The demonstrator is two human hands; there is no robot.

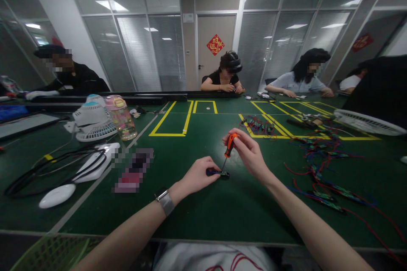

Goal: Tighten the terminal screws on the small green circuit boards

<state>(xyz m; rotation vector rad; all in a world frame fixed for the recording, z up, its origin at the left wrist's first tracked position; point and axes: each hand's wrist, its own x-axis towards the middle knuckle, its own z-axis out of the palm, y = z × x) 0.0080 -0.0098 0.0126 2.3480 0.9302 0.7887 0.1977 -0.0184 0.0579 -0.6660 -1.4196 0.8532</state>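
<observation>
My right hand (247,152) is closed round the orange and black handle of a screwdriver (230,146). Its thin shaft slants down to a small green circuit board (225,175), where the tip appears to touch. From the left, my left hand (203,173) pinches the board's dark end against the table. Part of the board is hidden behind the fingers. Several similar boards with red and blue wires (321,173) lie to the right of my right forearm.
The green table (190,216) has yellow tape outlines. More wired boards (259,127) lie in a bunch farther back. On the left are a drink bottle (122,118), a white fan (92,118), a white mouse (57,195) and black cables (41,169). Several people sit across the table.
</observation>
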